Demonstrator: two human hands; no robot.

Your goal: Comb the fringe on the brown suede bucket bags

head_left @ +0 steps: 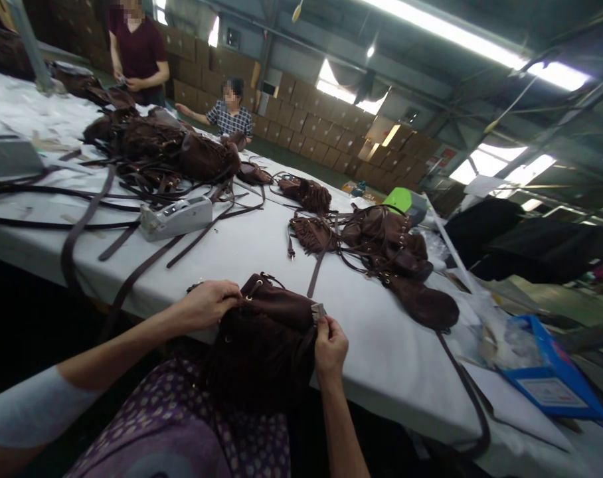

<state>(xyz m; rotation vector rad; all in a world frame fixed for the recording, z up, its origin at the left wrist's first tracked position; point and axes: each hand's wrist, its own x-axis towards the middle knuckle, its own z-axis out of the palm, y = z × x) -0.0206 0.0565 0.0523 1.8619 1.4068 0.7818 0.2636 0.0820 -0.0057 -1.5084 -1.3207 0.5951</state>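
Observation:
A dark brown drawstring bag [279,309] with metal eyelets and fringe leans at the table's front edge, partly over my lap. My left hand [214,304] pinches the bag's upper left rim near an eyelet. At the bag's right side, my right hand [331,342] is closed, thumb and fingers together on a small pale grey piece [318,311] pressed against the bag. What that piece is, I cannot make out. The bag's lower part is dark and its underside is hidden.
A grey tape dispenser [176,218] stands left on the white table [261,245]. Piles of brown bags [162,146] with straps lie behind it, and more bags [381,242] at right. A blue box [550,372] sits far right. Two people are across the table.

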